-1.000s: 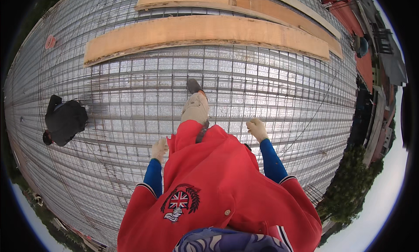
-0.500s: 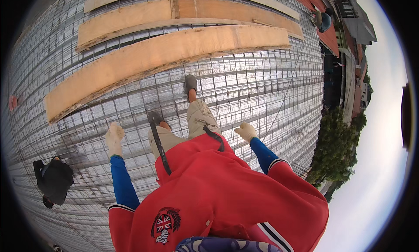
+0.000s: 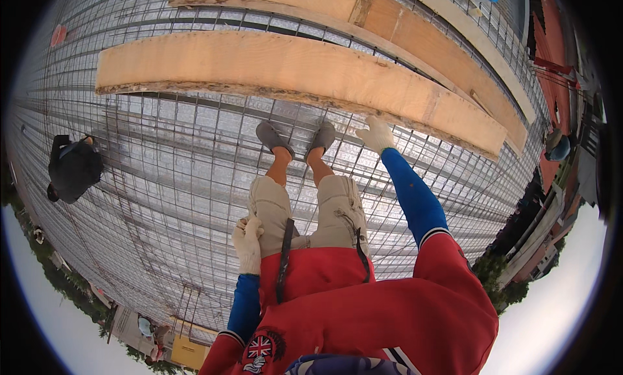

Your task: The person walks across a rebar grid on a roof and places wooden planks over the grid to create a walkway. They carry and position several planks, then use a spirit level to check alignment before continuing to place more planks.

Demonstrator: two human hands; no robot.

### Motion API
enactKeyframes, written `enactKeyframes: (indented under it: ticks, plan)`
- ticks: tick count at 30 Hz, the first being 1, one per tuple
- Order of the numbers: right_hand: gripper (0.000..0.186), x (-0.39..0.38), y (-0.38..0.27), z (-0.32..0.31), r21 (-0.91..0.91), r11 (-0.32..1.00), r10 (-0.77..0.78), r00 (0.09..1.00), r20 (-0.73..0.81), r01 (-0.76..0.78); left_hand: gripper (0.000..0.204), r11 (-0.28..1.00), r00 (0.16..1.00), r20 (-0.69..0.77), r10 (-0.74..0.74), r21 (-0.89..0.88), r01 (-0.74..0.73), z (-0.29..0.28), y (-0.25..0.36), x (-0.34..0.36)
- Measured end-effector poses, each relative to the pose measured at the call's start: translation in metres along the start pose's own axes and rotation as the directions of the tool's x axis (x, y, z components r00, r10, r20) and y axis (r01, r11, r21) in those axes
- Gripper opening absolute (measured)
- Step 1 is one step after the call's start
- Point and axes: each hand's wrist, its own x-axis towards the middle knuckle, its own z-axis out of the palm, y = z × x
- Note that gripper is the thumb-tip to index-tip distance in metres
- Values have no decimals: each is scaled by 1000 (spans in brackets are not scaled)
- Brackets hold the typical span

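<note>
My left hand point(image 3: 248, 239), in a pale work glove, hangs beside the left leg of my shorts with its fingers curled and nothing visible in them. Stretched forward, my right hand point(image 3: 376, 136) is at the near edge of a long plywood board point(image 3: 292, 63), fingers apart; I cannot tell whether it touches the board. This board lies flat across the rebar mesh point(image 3: 195, 135), just beyond my shoes. Behind it rests a second wooden board point(image 3: 428, 41).
Under the mesh is ribbed metal decking. A narrow timber strip point(image 3: 477, 37) lies at the far right. One person in dark clothes point(image 3: 74, 169) is bent over at left; another person point(image 3: 557, 145) is at far right. A reddish container point(image 3: 59, 35) stands at upper left.
I have turned and stepped up to the near board, my feet now side by side. My right hand has reached forward to its edge; my left has dropped back beside my thigh.
</note>
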Motion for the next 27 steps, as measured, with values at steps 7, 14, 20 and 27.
enactKeyframes:
  ticks: [7,14,20,27]
  plan:
    - [69,95,-35,105,-163,981,-75,979,187,106,18,983,929,336,-153,144,110,155,-31,122]
    - [84,212,-31,231,-399,889,-209,974,84,225,19,915,847,417,-329,363,176,232,-103,233]
    - [85,292,-36,299,-538,816,-381,897,-223,213,21,895,787,469,-401,17,445,244,-74,226]
    - [66,318,-60,302,-558,819,-222,970,-95,132,21,926,818,452,-356,49,375,246,-72,221]
